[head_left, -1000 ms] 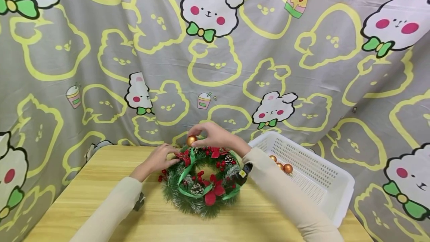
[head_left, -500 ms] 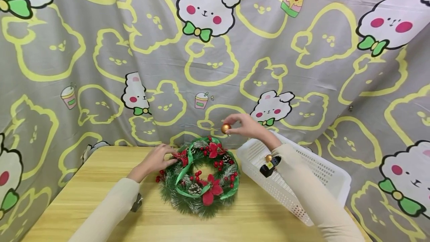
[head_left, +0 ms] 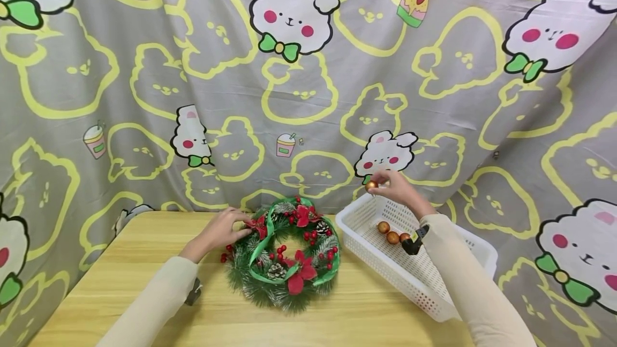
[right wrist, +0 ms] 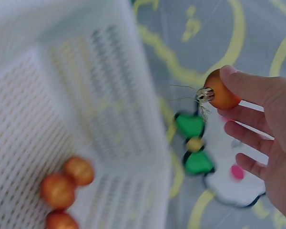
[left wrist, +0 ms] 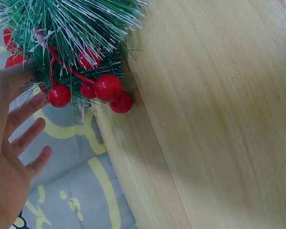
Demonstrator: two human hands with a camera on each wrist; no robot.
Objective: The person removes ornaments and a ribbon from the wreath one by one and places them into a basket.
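Note:
A green Christmas wreath (head_left: 284,288) with red flowers, berries, pinecones and a green ribbon lies on the table. At its left edge, my left hand (head_left: 223,232) holds the wreath by a red flower (head_left: 258,226) between thumb and forefinger; the wrist view hides those fingertips and shows the other fingers apart, near red berries (left wrist: 108,88). My right hand (head_left: 397,190) pinches an orange-gold Christmas bauble (right wrist: 222,91) by its round body, above the back corner of a white basket (head_left: 385,261). The bauble's gold cap and thin hanging loop point away from the palm.
Several more orange-gold baubles (head_left: 392,237) lie in the basket, to the right of the wreath on the wooden table (head_left: 202,309). A patterned grey curtain (head_left: 308,138) hangs right behind the table's back edge.
My right hand has carried the bauble rightward from above the wreath to over the basket's back corner. The left hand stays at the wreath's left edge.

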